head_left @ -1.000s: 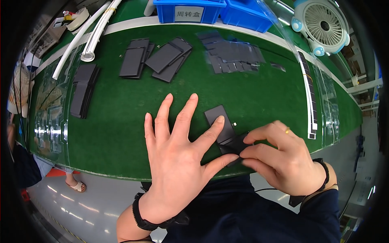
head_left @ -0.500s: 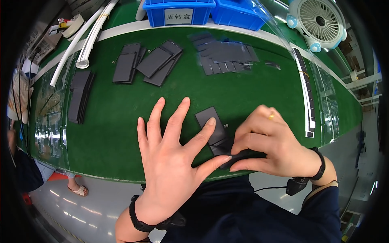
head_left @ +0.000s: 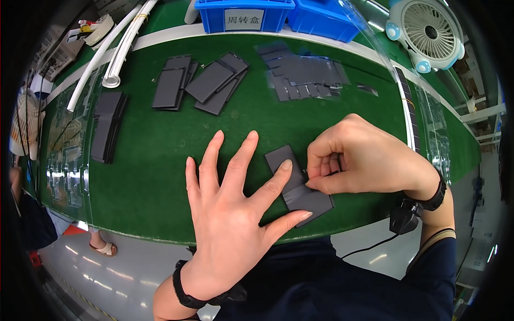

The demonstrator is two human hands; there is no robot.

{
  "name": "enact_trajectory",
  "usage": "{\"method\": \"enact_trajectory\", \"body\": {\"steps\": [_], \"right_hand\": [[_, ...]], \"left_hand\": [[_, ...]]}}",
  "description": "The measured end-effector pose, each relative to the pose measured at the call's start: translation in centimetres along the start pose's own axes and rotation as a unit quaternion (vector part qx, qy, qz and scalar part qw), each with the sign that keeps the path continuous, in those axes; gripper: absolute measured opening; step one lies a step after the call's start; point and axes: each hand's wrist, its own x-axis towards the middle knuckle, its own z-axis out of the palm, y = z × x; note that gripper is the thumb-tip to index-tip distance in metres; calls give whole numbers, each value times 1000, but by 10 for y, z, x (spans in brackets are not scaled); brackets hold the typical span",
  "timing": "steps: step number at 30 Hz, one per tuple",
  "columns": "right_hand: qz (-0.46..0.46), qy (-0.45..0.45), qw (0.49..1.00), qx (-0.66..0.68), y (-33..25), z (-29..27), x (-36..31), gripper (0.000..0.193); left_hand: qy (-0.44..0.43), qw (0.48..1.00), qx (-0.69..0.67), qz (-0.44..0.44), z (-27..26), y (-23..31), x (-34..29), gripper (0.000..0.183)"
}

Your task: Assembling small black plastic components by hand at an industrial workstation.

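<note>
Pressing a flat black pack [head_left: 300, 195] onto the green counter [head_left: 144, 182], well nearer than the blue bin [head_left: 273, 20], under left hand [head_left: 230, 211] splayed wide; curling right hand [head_left: 364, 160] at its edge, possibly pinching, hold impossible to tell. Apparently working the edge, calling for steady pressure. With film sheets [head_left: 310, 72] before the bin, spare packs [head_left: 214, 80] front-left of it, out of the way.

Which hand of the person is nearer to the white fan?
Right: in view, the right hand is below and left of the fan; the left hand is lower and farther left.
</note>
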Motion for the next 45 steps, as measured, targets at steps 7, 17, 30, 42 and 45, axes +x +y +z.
{"method": "enact_trajectory", "body": {"steps": [7,17,30,42,45], "right_hand": [[9,-8,1000,6,7,-1,7,20],[-45,51,997,-21,10,14,-14,25],[-221,204,938,-172,27,56,-36,33],[-206,214,938,-181,23,51,-35,32],[-138,162,975,-65,20,36,-27,16]], "left_hand": [[-4,1000,-2,1,-1,0,1,59],[-3,1000,3,-7,-1,-1,0,58],[-3,1000,2,0,0,2,1,58],[12,1000,13,18,1,2,-3,56],[14,1000,8,17,3,0,-2,55]]}}
